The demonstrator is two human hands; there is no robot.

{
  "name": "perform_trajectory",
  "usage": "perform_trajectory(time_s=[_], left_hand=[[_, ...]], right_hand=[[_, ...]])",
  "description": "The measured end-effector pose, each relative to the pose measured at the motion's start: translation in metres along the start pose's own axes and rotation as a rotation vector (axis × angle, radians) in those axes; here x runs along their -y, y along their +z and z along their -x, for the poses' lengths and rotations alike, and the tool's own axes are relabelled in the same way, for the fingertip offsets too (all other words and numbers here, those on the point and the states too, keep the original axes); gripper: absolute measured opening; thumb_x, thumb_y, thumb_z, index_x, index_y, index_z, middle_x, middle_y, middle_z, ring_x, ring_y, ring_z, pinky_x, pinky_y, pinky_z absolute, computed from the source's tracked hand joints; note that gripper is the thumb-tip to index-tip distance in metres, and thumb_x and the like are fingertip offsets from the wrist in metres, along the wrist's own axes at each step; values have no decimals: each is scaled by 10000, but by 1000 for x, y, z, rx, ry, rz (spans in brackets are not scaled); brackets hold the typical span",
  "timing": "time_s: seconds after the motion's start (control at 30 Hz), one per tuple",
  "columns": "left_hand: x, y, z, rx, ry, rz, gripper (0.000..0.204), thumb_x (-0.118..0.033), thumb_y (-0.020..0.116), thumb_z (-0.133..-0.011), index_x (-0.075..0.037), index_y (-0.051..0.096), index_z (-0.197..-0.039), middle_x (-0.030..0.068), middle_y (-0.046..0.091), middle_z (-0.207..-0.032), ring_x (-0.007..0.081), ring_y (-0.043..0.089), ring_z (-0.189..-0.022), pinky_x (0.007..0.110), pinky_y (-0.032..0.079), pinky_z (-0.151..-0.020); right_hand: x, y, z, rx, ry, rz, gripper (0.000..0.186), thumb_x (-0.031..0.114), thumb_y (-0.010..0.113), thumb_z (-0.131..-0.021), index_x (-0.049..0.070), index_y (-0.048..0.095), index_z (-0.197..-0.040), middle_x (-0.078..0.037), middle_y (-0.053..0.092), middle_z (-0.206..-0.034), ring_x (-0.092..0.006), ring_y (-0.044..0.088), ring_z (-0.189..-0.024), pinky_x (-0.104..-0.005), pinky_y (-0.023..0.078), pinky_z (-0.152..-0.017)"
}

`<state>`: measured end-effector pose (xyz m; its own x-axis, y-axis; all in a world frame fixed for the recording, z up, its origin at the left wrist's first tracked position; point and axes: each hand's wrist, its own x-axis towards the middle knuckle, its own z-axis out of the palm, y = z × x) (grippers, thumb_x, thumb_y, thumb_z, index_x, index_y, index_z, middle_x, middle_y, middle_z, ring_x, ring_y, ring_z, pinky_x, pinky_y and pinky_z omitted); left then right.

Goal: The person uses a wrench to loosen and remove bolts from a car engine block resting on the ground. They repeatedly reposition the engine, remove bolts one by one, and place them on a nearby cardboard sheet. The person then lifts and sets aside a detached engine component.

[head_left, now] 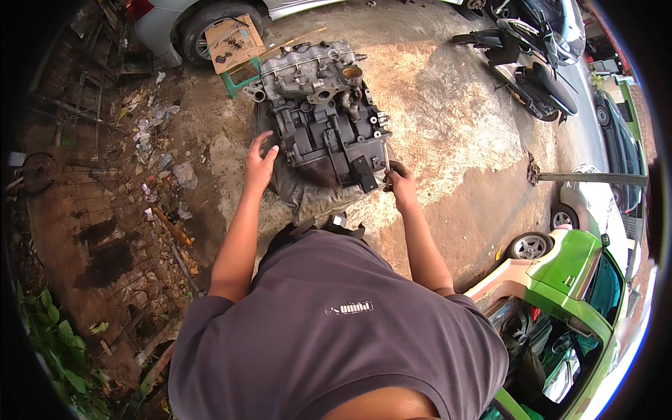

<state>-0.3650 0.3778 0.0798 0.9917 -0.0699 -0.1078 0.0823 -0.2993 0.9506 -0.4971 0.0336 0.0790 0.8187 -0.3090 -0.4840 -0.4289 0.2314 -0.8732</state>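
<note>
Right hand (400,182) has fingers clamped on slim silver rod-like metal tool (386,157), grey-black metal engine (316,134) just ahead-left of them; keep tool straight, brace engine with empty left hand (260,165), thumb and fingers apart.

white lettering (354,308), upside down, on chest of dark shirt (329,357); seems partly worn.

Sunlit, patchy concrete ground (483,119) outdoors
</note>
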Motion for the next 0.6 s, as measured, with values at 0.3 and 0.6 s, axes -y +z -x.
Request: perform_trajectory(time_s=[0.3,0.6], left_hand=[[10,-47,-21,-35,2,54,419,-177,616,-904,-97,541,-1308,118,535,-1325,258,511,-1236,376,472,-907],[48,-150,-98,156,17,47,430,-180,604,-903,-89,533,-1317,126,524,-1322,275,491,-1262,403,431,-992]], right_hand=[[15,44,-5,-37,-49,-23,208,54,573,-904,25,622,-1103,-13,607,-798,-96,554,-651,-275,502,-544],[16,180,-4,-208,27,-173,247,35,572,-906,0,606,-1148,-14,566,-732,-105,555,-602,-287,534,-542]])
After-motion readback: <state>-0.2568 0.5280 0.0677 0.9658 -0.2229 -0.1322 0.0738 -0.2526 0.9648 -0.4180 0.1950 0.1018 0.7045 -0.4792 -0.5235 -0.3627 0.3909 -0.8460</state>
